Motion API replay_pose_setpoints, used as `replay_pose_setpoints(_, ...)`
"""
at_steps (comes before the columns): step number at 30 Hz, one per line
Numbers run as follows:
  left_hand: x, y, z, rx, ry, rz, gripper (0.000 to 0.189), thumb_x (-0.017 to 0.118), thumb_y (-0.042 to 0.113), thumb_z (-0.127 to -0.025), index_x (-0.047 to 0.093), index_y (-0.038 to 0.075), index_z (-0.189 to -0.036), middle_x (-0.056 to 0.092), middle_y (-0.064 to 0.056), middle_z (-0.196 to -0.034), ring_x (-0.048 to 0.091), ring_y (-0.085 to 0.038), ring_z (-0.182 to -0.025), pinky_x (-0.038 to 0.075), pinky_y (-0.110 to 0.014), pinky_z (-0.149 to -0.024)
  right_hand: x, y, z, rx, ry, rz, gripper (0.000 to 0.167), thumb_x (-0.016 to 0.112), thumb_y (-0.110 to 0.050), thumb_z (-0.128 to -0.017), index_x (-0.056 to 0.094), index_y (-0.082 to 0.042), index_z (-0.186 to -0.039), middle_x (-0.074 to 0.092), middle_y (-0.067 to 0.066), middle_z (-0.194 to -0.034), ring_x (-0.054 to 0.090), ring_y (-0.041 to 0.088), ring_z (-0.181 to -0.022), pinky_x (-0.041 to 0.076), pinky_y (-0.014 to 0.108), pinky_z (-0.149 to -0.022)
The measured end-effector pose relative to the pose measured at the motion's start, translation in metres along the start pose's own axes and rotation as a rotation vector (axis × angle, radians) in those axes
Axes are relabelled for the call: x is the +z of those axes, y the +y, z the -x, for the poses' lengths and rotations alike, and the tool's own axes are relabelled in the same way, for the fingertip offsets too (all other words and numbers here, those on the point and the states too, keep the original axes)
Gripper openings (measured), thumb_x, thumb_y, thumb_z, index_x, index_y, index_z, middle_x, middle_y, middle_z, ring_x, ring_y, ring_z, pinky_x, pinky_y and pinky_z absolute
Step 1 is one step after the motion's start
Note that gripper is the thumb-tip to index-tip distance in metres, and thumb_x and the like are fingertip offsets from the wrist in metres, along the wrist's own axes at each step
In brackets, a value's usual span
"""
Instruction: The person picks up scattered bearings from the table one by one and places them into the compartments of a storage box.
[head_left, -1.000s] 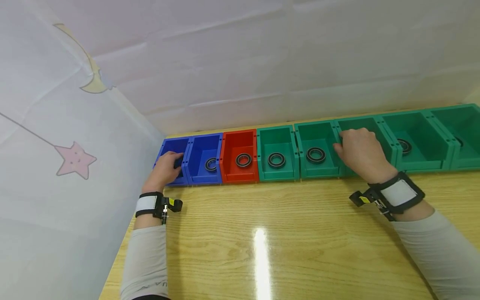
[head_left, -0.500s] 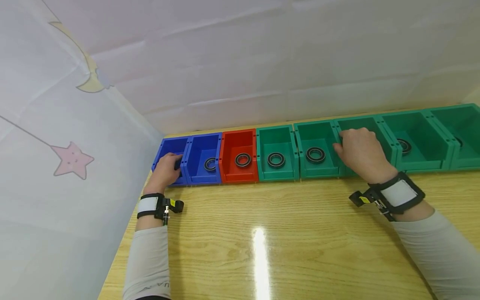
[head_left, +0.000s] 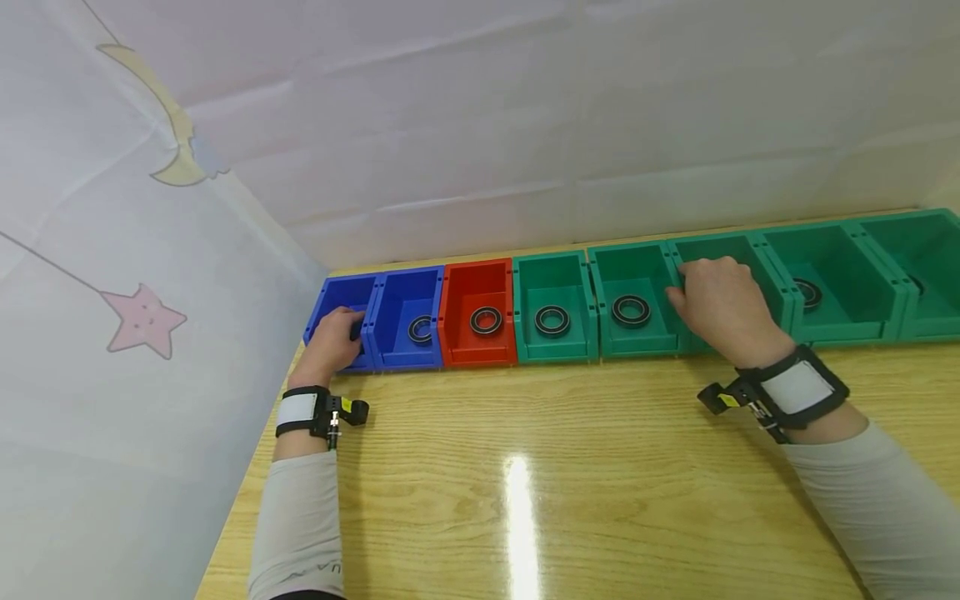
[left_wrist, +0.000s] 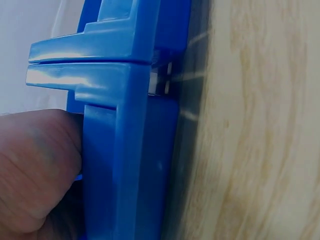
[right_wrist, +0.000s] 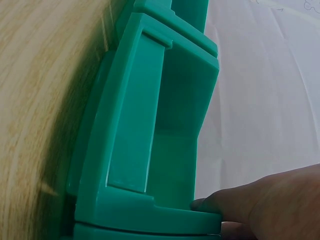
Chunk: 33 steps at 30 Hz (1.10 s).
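Observation:
In the head view my left hand (head_left: pixel 332 339) reaches into the leftmost blue bin (head_left: pixel 347 289). Its fingers hold a dark thing (head_left: pixel 356 328), mostly hidden, which looks like a bearing. The left wrist view shows that hand (left_wrist: pixel 37 167) behind the bin's front wall (left_wrist: pixel 132 165). My right hand (head_left: pixel 726 307) is over a green bin (head_left: pixel 712 247), fingers curled at its side wall. In the right wrist view a fingertip of the right hand (right_wrist: pixel 270 205) lies over the rim of a green bin (right_wrist: pixel 175 135); the inside under the hand is hidden.
Along the wall runs a row of bins. Black ring bearings lie in the second blue bin (head_left: pixel 408 358), the red bin (head_left: pixel 478 357) and several green bins, such as the first green bin (head_left: pixel 555 350). The wooden table (head_left: pixel 450 467) extends in front.
My left hand has shifted very slightly in the leftmost blue bin, and the head view has tilted a little. The right hand stays where it was.

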<state>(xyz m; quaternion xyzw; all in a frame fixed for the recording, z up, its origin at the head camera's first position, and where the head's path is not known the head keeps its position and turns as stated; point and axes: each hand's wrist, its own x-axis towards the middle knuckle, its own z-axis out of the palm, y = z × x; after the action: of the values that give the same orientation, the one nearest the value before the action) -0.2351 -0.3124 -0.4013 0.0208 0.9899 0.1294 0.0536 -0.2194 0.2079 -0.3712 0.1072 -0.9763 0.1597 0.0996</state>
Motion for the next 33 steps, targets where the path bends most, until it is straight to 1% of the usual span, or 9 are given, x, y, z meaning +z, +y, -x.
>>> replay_pose_setpoints(4,0.000,0.001,0.000,0.004,-0.002,0.006,0.045,0.054,0.001,-0.095,0.053,-0.003,-0.139,0.052,-0.028,-0.139,0.046,-0.044,-0.134,0.034,-0.058,-0.114,0.000,0.001,0.000,-0.001,0.004,0.000,0.025,0.067,-0.012,-0.092,0.060,0.007,-0.077,0.043,0.009,-0.054,0.048,0.022,-0.043,0.033,0.028,-0.037)
replay_pose_setpoints(13,-0.002,0.001,-0.003,0.017,-0.020,-0.004,0.046,0.052,-0.003,-0.091,0.057,-0.001,-0.137,0.052,-0.027,-0.140,0.044,-0.044,-0.136,0.032,-0.058,-0.115,-0.001,0.001,-0.001,-0.013,0.021,0.007,0.024,0.068,-0.011,-0.091,0.061,0.009,-0.079,0.045,0.011,-0.054,0.049,0.022,-0.043,0.034,0.028,-0.037)
replay_pose_setpoints(17,0.000,0.000,-0.003,0.005,-0.033,-0.007,0.048,0.051,-0.003,-0.091,0.054,-0.001,-0.139,0.050,-0.027,-0.142,0.041,-0.044,-0.138,0.031,-0.058,-0.116,0.000,0.000,0.001,-0.011,0.015,0.000,0.025,0.067,-0.011,-0.091,0.064,0.013,-0.086,0.051,0.014,-0.057,0.050,0.022,-0.044,0.034,0.028,-0.037)
replay_pose_setpoints(20,0.001,-0.001,-0.001,-0.001,-0.037,-0.009,0.049,0.050,-0.003,-0.092,0.053,-0.001,-0.141,0.048,-0.027,-0.144,0.039,-0.044,-0.140,0.030,-0.058,-0.117,0.001,0.000,0.002,-0.007,0.007,-0.007,0.025,0.067,-0.011,-0.091,0.063,0.011,-0.082,0.049,0.013,-0.056,0.049,0.022,-0.043,0.034,0.028,-0.037)
replay_pose_setpoints(23,0.001,0.000,0.001,-0.003,-0.036,-0.010,0.049,0.051,-0.003,-0.092,0.052,-0.001,-0.141,0.048,-0.027,-0.145,0.039,-0.044,-0.140,0.029,-0.058,-0.117,0.001,0.000,0.003,-0.004,0.008,-0.009,0.026,0.067,-0.012,-0.091,0.059,0.006,-0.074,0.042,0.008,-0.054,0.047,0.021,-0.043,0.032,0.028,-0.038)
replay_pose_setpoints(25,0.000,0.001,0.002,0.000,-0.036,-0.012,0.050,0.051,-0.004,-0.091,0.052,0.000,-0.141,0.048,-0.027,-0.145,0.039,-0.044,-0.140,0.029,-0.058,-0.117,0.001,0.000,0.003,-0.006,0.011,-0.007,0.027,0.067,-0.012,-0.091,0.057,0.004,-0.072,0.040,0.007,-0.053,0.046,0.021,-0.043,0.032,0.028,-0.038)
replay_pose_setpoints(30,-0.003,0.004,0.005,0.028,-0.021,-0.024,0.053,0.052,-0.005,-0.089,0.052,-0.001,-0.142,0.049,-0.027,-0.144,0.040,-0.044,-0.139,0.031,-0.058,-0.117,0.000,0.000,0.002,-0.008,0.012,0.000,0.028,0.068,-0.012,-0.091,0.057,0.004,-0.072,0.040,0.007,-0.054,0.047,0.021,-0.043,0.032,0.028,-0.038)
replay_pose_setpoints(33,-0.006,0.004,0.007,0.056,0.009,-0.024,0.052,0.054,-0.003,-0.088,0.053,-0.002,-0.140,0.051,-0.028,-0.142,0.043,-0.044,-0.137,0.033,-0.057,-0.115,-0.001,0.001,0.001,-0.013,0.009,0.010,0.026,0.069,-0.013,-0.091,0.060,0.006,-0.075,0.042,0.008,-0.054,0.047,0.021,-0.044,0.032,0.029,-0.039)
